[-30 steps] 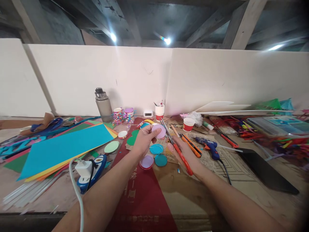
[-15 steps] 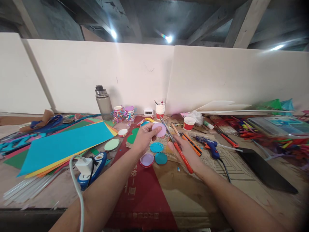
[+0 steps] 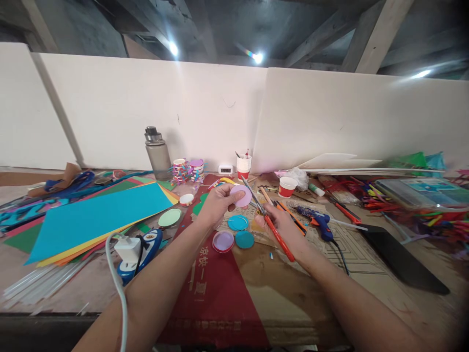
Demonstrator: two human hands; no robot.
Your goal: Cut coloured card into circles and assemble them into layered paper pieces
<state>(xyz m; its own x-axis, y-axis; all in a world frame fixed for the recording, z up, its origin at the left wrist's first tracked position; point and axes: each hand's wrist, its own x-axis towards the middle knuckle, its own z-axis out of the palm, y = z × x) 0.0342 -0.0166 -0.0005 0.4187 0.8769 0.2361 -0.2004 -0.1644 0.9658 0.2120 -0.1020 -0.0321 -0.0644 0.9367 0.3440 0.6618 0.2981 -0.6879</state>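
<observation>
My left hand (image 3: 219, 201) pinches a lilac paper disc (image 3: 241, 194) between thumb and fingers. My right hand (image 3: 279, 224) is closed around red-handled scissors (image 3: 275, 231), whose metal blades point up and away beside the disc's right edge. Whether the blades touch the disc, I cannot tell. Below the hands lie a blue disc with a pale rim (image 3: 238, 223), a plain blue disc (image 3: 244, 239) and a round lilac piece with a red rim (image 3: 223, 241). An orange utility knife (image 3: 296, 220) rests partly behind my right hand.
Coloured sheets (image 3: 98, 217), a power strip (image 3: 148, 244) and a bottle (image 3: 157, 154) stand on the left. Two decorated cup stacks (image 3: 197, 171) and a small clock (image 3: 225, 169) are at the back. Rightward are a red-and-white cup (image 3: 287, 186), a blue glue gun (image 3: 322, 224) and a black slab (image 3: 403, 259).
Both hands hold nearly the same place, still gripping the disc and the scissors. The whole view has shifted only slightly.
</observation>
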